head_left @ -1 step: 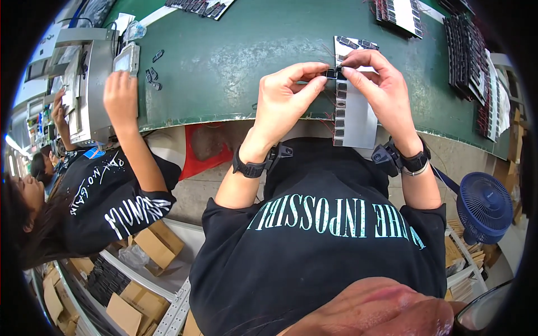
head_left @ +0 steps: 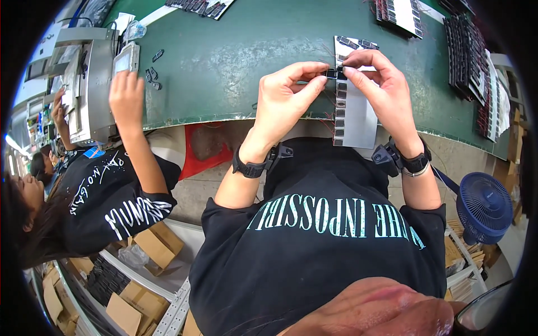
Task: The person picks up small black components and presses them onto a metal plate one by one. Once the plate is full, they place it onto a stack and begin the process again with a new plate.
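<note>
One small black rectangular component (head_left: 331,74) was pinched by your left hand (head_left: 280,99) and, at its right end, your right hand (head_left: 386,91), by the left edge of the pale panel (head_left: 360,126) overhanging the green tabletop (head_left: 224,73).

On the green table (head_left: 224,73), loose black parts (head_left: 158,56), a pale overhanging board (head_left: 360,120) and a dark stack (head_left: 463,59) are laid.

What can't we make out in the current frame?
Head view:
- Small black part: ends covered by left hand and right hand; details too small.
- Right hand: gripping or just touching the part, too small to tell.
- Pale panel: upper portion partly behind right hand.
- Board of black parts: cut off by top edge.
</note>
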